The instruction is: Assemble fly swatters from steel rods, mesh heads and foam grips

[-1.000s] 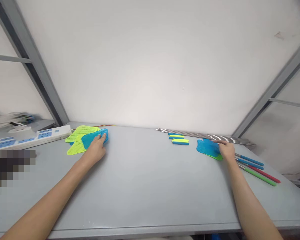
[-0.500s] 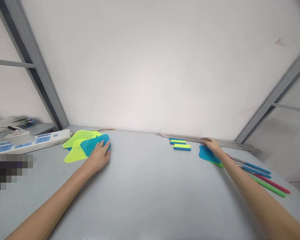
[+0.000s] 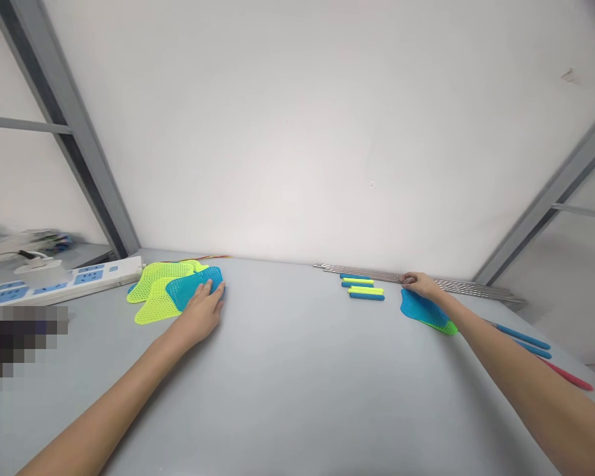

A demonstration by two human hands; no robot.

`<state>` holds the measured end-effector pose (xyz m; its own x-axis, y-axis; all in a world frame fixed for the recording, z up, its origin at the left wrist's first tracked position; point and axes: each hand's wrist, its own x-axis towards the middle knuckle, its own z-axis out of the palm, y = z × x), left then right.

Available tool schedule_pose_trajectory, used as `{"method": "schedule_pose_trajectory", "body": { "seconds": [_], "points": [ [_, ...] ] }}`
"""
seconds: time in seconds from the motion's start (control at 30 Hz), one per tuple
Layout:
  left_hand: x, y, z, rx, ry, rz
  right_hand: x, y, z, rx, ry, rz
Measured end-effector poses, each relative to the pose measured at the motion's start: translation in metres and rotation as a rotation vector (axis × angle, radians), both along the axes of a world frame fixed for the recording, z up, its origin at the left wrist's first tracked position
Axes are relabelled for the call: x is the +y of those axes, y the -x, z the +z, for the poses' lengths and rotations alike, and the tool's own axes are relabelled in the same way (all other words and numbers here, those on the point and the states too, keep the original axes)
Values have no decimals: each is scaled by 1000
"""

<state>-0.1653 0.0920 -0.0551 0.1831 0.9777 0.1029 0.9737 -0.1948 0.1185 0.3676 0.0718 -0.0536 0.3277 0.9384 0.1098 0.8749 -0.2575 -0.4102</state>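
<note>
On the left, my left hand [image 3: 203,316] lies with its fingers spread on a blue perforated fly swatter head [image 3: 182,288]. Under that piece is a loose pile of yellow-green swatter heads [image 3: 153,301]. My right hand [image 3: 419,284] is at the back right, its fingers curled closed at the bundle of thin metal rods [image 3: 469,287]. What lies between those fingertips is hidden. Just below this hand, a blue swatter head [image 3: 419,307] overlaps a green one [image 3: 447,328]. Short blue and yellow tubes [image 3: 367,291] lie to the left of my right hand.
A white power strip [image 3: 96,272] with a plugged-in adapter lies at the far left. Past my right forearm are blue handles [image 3: 525,334] and a red handle [image 3: 570,377]. A white wall [image 3: 297,145] with grey frame posts stands behind the grey table [image 3: 287,370].
The view has shifted slightly. My right fingers have curled in more at the rods, and the right forearm now covers the green handle. My left hand stays on the blue swatter head.
</note>
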Motion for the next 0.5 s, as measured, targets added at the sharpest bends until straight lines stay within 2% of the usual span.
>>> {"method": "schedule_pose_trajectory", "body": {
  "seconds": [0.33, 0.5],
  "points": [
    [-2, 0, -2, 22, 8, -9, 1, -10, -5, -212, -12, 29],
    [0, -1, -1, 8, 24, 9, 2, -10, 2, -269, -38, 167]
  ]
}}
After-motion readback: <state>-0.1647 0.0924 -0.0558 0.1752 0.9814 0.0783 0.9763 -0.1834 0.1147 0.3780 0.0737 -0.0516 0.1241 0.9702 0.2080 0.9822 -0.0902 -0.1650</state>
